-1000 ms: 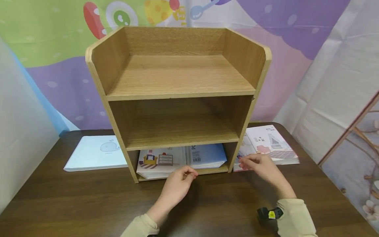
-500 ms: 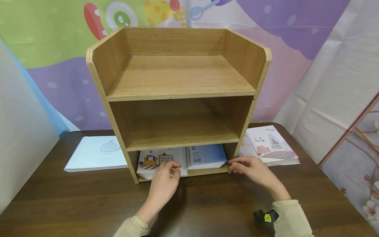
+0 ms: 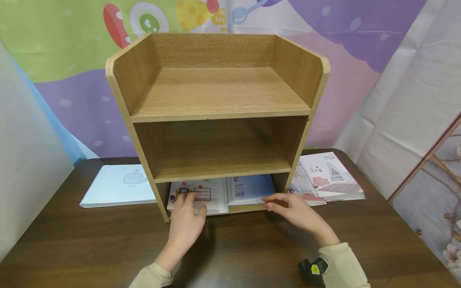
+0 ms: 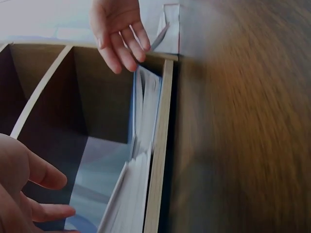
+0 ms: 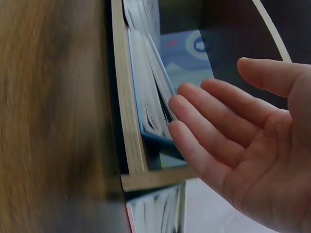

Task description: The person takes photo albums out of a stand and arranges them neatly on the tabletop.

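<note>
My left hand point(image 3: 186, 224) reaches over the front of the bottom shelf. Its fingers overlap the white book point(image 3: 217, 200) with furniture drawings, lying flat at that shelf's left. My right hand point(image 3: 293, 212) is at the shelf's right front corner, fingertips near the front edge of the blue book point(image 3: 252, 189). In the right wrist view its fingers point(image 5: 218, 109) are extended beside the blue book's pages point(image 5: 148, 87), palm showing, nothing gripped. The left wrist view has the left hand's fingers point(image 4: 46, 174) spread above the white book's page edges point(image 4: 131, 194).
The wooden shelf unit point(image 3: 221, 116) stands on a dark brown table point(image 3: 245, 256). To its left lies a light blue book point(image 3: 115, 186) with a whale drawing. White books point(image 3: 331, 176) with pink and grey drawings lie to its right. A patterned cloth point(image 3: 79, 108) hangs behind.
My left hand has moved left and forward, from the shelf's front edge onto the white book. My right hand has moved left, from the books outside to the blue book's front.
</note>
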### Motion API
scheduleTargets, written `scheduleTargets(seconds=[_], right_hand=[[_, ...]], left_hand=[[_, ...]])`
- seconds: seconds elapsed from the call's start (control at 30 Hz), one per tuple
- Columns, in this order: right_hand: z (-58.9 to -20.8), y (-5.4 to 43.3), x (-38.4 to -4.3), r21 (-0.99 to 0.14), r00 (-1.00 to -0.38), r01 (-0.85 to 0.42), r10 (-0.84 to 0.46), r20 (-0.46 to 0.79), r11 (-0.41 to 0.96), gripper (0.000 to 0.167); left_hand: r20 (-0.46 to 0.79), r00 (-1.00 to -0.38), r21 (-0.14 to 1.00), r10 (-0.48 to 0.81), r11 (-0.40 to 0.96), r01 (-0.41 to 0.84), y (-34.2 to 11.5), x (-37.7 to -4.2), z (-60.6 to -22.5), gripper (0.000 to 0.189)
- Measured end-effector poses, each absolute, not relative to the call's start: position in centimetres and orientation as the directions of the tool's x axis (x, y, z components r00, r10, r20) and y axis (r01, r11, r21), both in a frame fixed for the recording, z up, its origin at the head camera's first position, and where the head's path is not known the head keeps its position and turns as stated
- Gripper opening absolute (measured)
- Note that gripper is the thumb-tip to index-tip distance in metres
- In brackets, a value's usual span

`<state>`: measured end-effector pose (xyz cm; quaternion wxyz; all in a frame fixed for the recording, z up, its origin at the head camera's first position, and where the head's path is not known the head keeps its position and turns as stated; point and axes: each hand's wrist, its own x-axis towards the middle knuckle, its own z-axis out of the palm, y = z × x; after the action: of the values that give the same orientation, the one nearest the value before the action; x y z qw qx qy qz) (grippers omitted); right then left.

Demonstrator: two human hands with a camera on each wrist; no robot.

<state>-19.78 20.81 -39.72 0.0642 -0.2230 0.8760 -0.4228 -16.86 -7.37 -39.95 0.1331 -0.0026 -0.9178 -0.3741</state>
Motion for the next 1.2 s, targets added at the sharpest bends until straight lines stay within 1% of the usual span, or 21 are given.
scheduleTargets(seconds=[0.1, 0.3, 0.4, 0.5, 0.6, 0.7, 0.8, 0.97, 1.07, 1.2], right_hand=[[-39.8, 20.0, -19.8, -0.763, -0.902, -0.325, -0.425, 0.073, 0.558, 0.03], [-39.9, 18.4, -19.8, -0.792, -0.909, -0.298, -0.41, 0.066, 0.532, 0.033], [-39.9, 17.5, -19.9, -0.798, -0.912, -0.297, -0.403, 0.075, 0.524, 0.033], [-40.1, 16.5, -19.8, -0.81, -0.917, -0.287, -0.391, 0.077, 0.511, 0.034], [-40.3, 15.6, -19.5, -0.819, -0.919, -0.279, -0.388, 0.075, 0.501, 0.034], [-40.5, 14.8, -19.4, -0.823, -0.917, -0.282, -0.39, 0.081, 0.493, 0.034], [-40.7, 14.2, -19.4, -0.826, -0.915, -0.291, -0.392, 0.093, 0.483, 0.034], [-40.9, 12.8, -19.5, -0.872, -0.918, -0.26, -0.387, 0.09, 0.415, 0.036], [-41.1, 12.0, -19.6, -0.896, -0.916, -0.24, -0.393, 0.081, 0.375, 0.038], [-41.6, 11.3, -19.7, -0.916, -0.924, -0.206, -0.377, 0.067, 0.343, 0.038]], left_hand=[[0.268, -0.955, 0.679, -0.125, 0.728, 0.095, -8.0, -16.7, -40.2, 0.039], [0.29, -0.951, 0.652, -0.109, 0.75, 0.113, -8.3, -16.3, -40.7, 0.046], [0.291, -0.949, 0.646, -0.12, 0.756, 0.103, -8.3, -16.1, -40.6, 0.048], [0.268, -0.954, 0.651, -0.138, 0.755, 0.074, -8.3, -15.8, -40.5, 0.051], [0.224, -0.964, 0.674, -0.145, 0.737, 0.046, -8.3, -15.4, -40.3, 0.059], [0.166, -0.973, 0.721, -0.16, 0.692, 0.009, -8.4, -14.9, -40.2, 0.067], [0.123, -0.974, 0.787, -0.191, 0.617, -0.022, -8.3, -14.5, -40.4, 0.076], [0.133, -0.951, 0.888, -0.28, 0.46, -0.012, -7.6, -14.2, -41.5, 0.092], [0.126, -0.936, 0.923, -0.33, 0.384, -0.011, -7.2, -14.1, -42.0, 0.096], [0.092, -0.926, 0.95, -0.366, 0.311, -0.029, -7.0, -13.9, -42.1, 0.097]])
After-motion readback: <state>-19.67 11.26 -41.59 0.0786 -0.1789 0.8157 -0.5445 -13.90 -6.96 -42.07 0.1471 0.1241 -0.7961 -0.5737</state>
